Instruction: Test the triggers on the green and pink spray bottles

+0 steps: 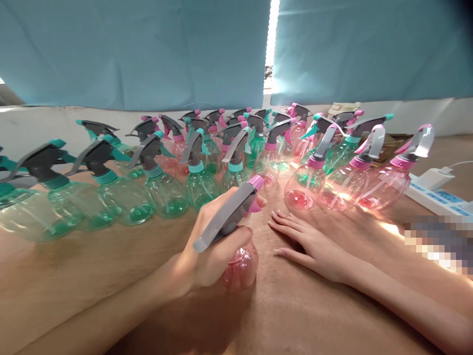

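My left hand is wrapped round the neck of a pink spray bottle that stands on the brown table. Its grey trigger sticks out over my fingers, and my thumb rests by the pink nozzle cap. My right hand lies flat on the table just to the right of the bottle, fingers stretched out and holding nothing. Beyond both hands stand several green spray bottles on the left and several pink spray bottles on the right.
A white power strip with a plugged-in adapter lies at the right edge. A blue curtain hangs behind the table along a white ledge. A blurred patch covers something at the right.
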{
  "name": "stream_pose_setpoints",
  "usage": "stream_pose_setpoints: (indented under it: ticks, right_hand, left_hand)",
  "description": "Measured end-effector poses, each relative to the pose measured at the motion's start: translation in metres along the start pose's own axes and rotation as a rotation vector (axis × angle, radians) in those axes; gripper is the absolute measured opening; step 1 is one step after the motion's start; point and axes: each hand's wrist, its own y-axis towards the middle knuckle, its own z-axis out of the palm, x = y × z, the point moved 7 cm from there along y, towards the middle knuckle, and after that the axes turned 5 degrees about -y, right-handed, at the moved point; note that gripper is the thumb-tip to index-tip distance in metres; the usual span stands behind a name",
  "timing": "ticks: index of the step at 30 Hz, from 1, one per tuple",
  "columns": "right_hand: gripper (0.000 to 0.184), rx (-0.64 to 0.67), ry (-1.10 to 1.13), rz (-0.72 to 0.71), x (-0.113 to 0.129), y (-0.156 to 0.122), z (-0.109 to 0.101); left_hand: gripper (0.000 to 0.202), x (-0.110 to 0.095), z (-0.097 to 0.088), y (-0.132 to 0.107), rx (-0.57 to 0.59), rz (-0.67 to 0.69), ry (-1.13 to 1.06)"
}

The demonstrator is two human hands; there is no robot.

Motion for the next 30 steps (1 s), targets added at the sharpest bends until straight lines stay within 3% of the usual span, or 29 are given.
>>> stream_pose_setpoints:
  ticks: [3, 11, 20, 30]
  right_hand:
    - [0.067, 0.002, -0.007, -0.004, 0.0004, 0.0, 0.0003]
    - [0.065, -0.013, 0.015, -0.001, -0.0007, -0.0015, 0.0004]
    - [0.064, -0.022, 0.036, -0.002, -0.0005, -0.001, 0.0003]
    - [0.065, 0.003, 0.016, 0.007, -0.0009, -0.0008, 0.0007]
  left_hand:
    - [0.033, 0.0013, 0.0036, -0.0017, 0.021, -0.001, -0.067]
    - [0.013, 0.0079, 0.0028, -0.0031, -0.014, -0.086, -0.124]
    - [0.034, 0.0012, 0.0076, 0.0005, 0.016, -0.031, -0.254]
    - [0.037, 0.0, 0.0061, -0.0008, 0.011, -0.013, -0.243]
